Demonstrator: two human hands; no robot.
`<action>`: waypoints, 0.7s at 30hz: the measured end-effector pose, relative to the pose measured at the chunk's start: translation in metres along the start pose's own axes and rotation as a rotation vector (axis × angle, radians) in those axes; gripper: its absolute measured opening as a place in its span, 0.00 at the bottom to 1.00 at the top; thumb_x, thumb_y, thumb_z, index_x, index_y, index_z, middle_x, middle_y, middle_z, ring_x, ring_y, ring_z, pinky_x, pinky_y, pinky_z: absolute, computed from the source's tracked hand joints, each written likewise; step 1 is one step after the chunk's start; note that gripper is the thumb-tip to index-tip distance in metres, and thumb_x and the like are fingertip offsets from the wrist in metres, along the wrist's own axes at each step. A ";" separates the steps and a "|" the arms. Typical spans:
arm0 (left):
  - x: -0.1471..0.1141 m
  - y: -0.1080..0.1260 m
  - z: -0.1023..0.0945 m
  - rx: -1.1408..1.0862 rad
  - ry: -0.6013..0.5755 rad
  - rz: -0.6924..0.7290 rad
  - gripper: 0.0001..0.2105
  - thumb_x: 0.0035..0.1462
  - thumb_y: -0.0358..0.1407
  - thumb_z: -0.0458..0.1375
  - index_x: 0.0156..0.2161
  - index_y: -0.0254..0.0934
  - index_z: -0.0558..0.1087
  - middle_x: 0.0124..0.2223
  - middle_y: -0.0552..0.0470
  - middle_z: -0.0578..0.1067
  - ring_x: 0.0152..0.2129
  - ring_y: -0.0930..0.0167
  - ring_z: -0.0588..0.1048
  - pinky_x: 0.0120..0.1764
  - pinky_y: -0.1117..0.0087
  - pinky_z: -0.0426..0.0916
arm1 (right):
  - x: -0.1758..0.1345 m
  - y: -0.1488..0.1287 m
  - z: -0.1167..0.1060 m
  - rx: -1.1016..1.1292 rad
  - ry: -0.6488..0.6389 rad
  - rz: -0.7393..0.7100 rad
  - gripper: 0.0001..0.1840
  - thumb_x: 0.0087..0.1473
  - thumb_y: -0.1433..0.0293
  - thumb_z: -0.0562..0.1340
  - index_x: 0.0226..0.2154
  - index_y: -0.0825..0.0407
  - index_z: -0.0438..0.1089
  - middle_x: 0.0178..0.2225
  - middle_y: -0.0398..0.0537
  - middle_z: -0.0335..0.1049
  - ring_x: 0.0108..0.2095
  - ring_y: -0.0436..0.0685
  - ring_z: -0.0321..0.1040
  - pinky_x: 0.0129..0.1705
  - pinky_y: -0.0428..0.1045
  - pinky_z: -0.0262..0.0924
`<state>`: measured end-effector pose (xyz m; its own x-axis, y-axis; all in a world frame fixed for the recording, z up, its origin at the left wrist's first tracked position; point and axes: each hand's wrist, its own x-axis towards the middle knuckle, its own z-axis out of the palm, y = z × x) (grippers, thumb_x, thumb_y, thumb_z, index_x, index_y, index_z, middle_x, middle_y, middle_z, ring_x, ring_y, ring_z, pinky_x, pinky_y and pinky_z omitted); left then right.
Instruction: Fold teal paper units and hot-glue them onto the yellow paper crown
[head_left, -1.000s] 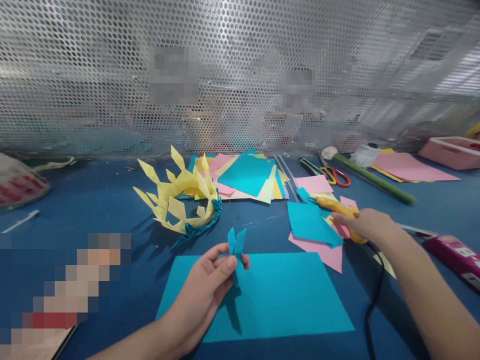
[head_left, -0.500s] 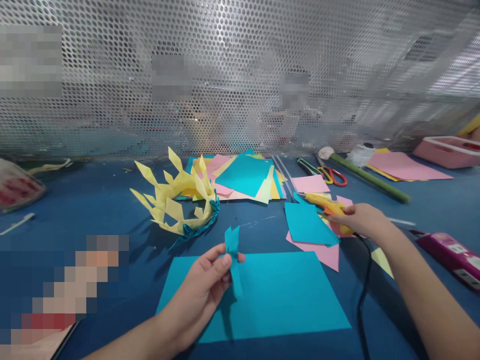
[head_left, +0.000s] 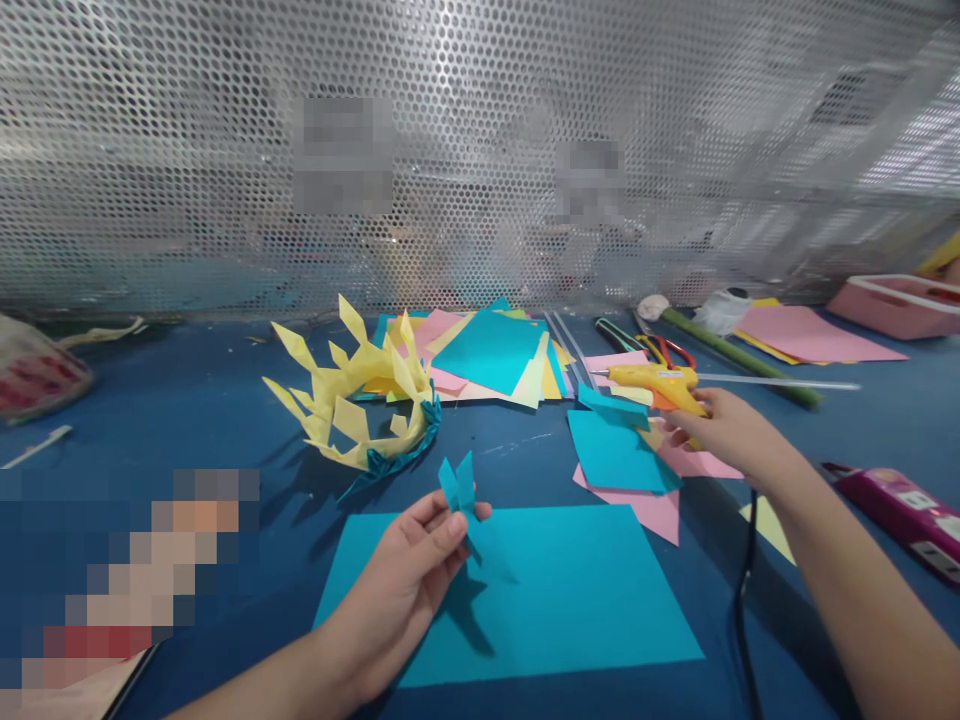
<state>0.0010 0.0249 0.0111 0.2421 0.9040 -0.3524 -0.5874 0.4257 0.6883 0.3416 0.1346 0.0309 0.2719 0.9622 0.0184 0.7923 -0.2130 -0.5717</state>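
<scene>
Between the thumb and fingers of my left hand (head_left: 431, 550) is a small folded blue paper piece (head_left: 459, 488), its two pointed ends up. It is held above a flat blue paper sheet (head_left: 570, 590). My right hand (head_left: 724, 430) grips the handle of a yellow hot glue gun (head_left: 652, 380), nozzle pointing left, with a clear glue stick (head_left: 780, 382) sticking out of its back. Below the gun lie blue paper scraps (head_left: 619, 455) and pink paper scraps (head_left: 652, 515). A yellow paper crown (head_left: 352, 400) with blue leaf-like trim stands left of centre.
A stack of coloured paper (head_left: 487, 350) lies at the back, near scissors (head_left: 675, 350) and a green stem (head_left: 735, 350). On the right are a purple power strip (head_left: 900, 510) and a pink basket (head_left: 892, 305). A perforated metal panel (head_left: 465, 150) closes off the back.
My right hand has raised the glue gun off the scraps and levelled it, so its glue stick now shows. My left hand has turned the folded blue piece slightly.
</scene>
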 end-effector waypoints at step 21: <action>0.005 -0.001 -0.004 0.125 -0.079 -0.052 0.13 0.49 0.40 0.68 0.36 0.33 0.75 0.33 0.51 0.77 0.28 0.74 0.73 0.35 0.73 0.68 | -0.061 -0.064 0.024 0.158 0.389 -0.459 0.17 0.45 0.55 0.63 0.31 0.48 0.61 0.19 0.40 0.63 0.17 0.53 0.61 0.16 0.47 0.56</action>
<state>-0.0006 0.0289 0.0064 0.3329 0.8788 -0.3420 -0.4731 0.4694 0.7456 0.2609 0.0934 0.0469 0.1254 0.8112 0.5712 0.7934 0.2636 -0.5486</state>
